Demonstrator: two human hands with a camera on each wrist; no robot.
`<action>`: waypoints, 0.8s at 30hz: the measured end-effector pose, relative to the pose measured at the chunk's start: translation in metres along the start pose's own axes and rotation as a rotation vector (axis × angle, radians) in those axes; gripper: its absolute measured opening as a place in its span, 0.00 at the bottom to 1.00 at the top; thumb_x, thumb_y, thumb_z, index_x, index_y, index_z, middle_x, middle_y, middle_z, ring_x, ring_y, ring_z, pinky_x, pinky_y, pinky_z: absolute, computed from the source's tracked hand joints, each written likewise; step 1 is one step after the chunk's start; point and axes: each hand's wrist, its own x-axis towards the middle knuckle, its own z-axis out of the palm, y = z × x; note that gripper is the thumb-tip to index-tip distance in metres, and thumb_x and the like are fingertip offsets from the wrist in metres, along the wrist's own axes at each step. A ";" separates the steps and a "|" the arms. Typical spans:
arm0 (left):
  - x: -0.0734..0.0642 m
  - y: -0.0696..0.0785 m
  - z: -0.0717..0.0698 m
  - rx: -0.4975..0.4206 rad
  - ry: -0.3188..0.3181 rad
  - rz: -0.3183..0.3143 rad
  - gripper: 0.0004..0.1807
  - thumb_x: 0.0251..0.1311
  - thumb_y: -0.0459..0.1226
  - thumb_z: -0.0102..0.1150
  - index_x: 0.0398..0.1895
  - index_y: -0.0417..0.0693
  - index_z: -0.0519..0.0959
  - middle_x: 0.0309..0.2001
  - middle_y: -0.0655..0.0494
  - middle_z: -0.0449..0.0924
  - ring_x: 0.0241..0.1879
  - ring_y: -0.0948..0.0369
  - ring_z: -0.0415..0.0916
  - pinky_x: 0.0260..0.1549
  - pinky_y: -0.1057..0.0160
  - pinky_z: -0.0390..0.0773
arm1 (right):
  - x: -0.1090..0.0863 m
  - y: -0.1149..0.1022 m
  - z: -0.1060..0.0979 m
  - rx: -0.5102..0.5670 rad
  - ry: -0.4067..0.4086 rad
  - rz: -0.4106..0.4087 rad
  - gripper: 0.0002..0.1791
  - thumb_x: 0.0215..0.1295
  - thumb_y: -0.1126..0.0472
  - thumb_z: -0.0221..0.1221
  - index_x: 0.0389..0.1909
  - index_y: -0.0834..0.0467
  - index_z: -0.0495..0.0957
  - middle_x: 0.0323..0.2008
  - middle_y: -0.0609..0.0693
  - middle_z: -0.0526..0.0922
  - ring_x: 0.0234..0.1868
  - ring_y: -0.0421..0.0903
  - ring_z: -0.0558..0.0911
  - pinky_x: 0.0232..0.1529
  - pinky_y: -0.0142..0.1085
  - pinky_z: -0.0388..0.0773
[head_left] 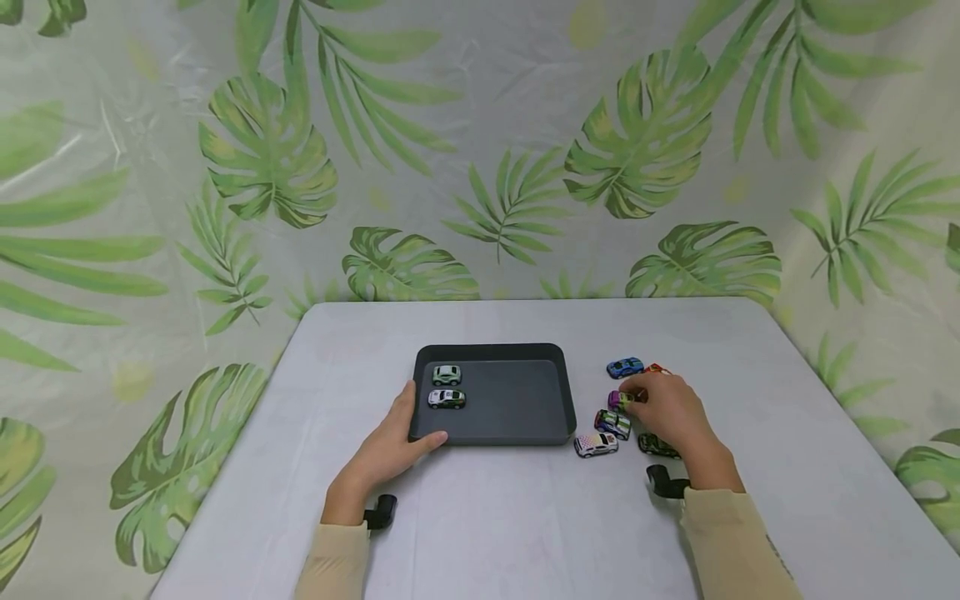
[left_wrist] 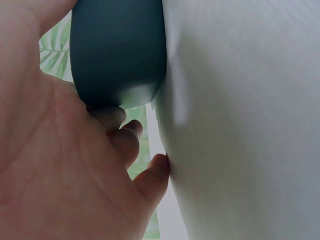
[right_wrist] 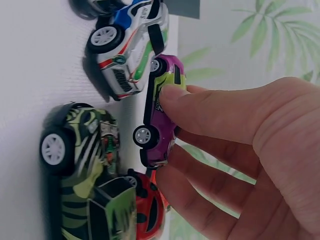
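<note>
My left hand (head_left: pixel 386 446) holds the dark grey tray (head_left: pixel 502 437) at its near left corner, thumb along the front rim and fingers by the left side. Two toy cars stand inside: a pale green toy car (head_left: pixel 447 375) and, nearer, a white and black toy car (head_left: pixel 447 399). Right of the tray, my right hand (head_left: pixel 671 408) pinches a purple and lime toy car (right_wrist: pixel 167 107) between thumb and fingers. Close about it are a white, blue and green toy car (right_wrist: pixel 132 50), a camouflage toy car (right_wrist: pixel 90 165) and a red toy car (right_wrist: pixel 149 210), partly hidden.
A blue toy car (head_left: pixel 625 367) stands behind the right hand's group, and a white toy car with colored dots (head_left: pixel 596 445) is near the tray's front right corner. White cloth covers the table (head_left: pixel 502 525); a leaf-patterned curtain (head_left: pixel 510 125) hangs behind.
</note>
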 end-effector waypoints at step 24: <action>-0.001 0.001 -0.005 -0.039 -0.010 -0.004 0.59 0.64 0.59 0.62 0.82 0.49 0.34 0.81 0.52 0.34 0.79 0.54 0.36 0.73 0.45 0.49 | 0.004 -0.034 -0.015 0.004 0.042 -0.041 0.15 0.62 0.63 0.69 0.50 0.57 0.86 0.40 0.53 0.86 0.38 0.50 0.82 0.32 0.46 0.78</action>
